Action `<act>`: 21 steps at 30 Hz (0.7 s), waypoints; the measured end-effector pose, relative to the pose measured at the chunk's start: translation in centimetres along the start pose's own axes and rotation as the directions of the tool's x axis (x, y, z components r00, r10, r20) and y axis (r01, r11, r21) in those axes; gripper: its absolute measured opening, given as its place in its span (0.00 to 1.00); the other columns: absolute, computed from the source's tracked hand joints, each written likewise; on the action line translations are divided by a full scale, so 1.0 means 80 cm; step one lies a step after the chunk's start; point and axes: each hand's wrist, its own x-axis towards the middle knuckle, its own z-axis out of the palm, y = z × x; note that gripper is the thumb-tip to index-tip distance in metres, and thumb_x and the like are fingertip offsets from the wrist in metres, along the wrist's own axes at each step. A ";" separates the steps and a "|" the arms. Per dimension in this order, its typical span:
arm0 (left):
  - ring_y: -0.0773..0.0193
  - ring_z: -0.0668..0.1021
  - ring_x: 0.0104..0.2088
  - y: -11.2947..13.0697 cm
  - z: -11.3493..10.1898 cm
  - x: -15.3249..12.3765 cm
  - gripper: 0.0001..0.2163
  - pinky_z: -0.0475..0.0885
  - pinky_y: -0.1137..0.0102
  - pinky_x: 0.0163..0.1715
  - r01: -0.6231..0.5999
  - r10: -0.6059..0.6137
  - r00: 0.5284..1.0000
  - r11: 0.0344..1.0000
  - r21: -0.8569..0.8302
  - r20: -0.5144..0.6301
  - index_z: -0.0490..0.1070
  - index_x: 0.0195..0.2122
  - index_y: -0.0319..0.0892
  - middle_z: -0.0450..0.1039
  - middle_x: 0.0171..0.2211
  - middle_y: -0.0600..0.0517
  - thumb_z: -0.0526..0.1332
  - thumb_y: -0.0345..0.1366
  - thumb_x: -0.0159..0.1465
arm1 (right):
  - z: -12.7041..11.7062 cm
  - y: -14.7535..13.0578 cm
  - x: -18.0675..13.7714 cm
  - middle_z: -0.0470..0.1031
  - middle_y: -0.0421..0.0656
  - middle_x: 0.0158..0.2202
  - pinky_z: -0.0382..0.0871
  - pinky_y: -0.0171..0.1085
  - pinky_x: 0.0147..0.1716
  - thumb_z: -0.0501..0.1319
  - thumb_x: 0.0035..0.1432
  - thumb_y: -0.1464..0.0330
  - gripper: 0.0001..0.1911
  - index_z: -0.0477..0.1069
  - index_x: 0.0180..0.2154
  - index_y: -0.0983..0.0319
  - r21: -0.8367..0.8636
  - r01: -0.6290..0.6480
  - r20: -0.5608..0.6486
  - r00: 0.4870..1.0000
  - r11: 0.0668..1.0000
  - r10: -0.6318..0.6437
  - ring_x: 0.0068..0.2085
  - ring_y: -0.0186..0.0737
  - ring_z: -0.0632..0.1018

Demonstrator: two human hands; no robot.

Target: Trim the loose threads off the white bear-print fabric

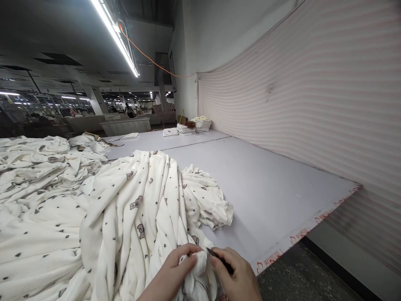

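Note:
A large white fleecy garment (166, 209) with small dark spots and printed bears lies heaped at the table's near side. My left hand (175, 267) is closed, pinching a bunched edge of it between thumb and fingers. Close beside, my right hand (239, 278) is closed round a slim black pointed tool (221, 258). The tool's tip points up and left, near the pinched cloth; whether it touches is unclear. Most of the tool is hidden in the palm, so its exact kind cannot be made out.
More of the same white cloth (37, 167) is piled on the left. Folded stacks (186, 127) stand at the far end of the pale table (266, 188). A striped sheet (297, 96) hangs along the right side. A person (128, 110) is far off in the hall.

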 end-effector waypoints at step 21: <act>0.53 0.73 0.45 -0.011 0.012 0.010 0.15 0.68 0.65 0.49 0.083 -0.090 0.993 0.992 -0.095 -0.074 0.74 0.36 0.43 0.73 0.39 0.51 0.61 0.49 0.55 | 0.015 0.013 -0.009 0.80 0.44 0.38 0.73 0.33 0.37 0.56 0.60 0.58 0.14 0.78 0.38 0.55 0.054 0.093 -0.178 0.981 0.994 -0.082 0.40 0.44 0.80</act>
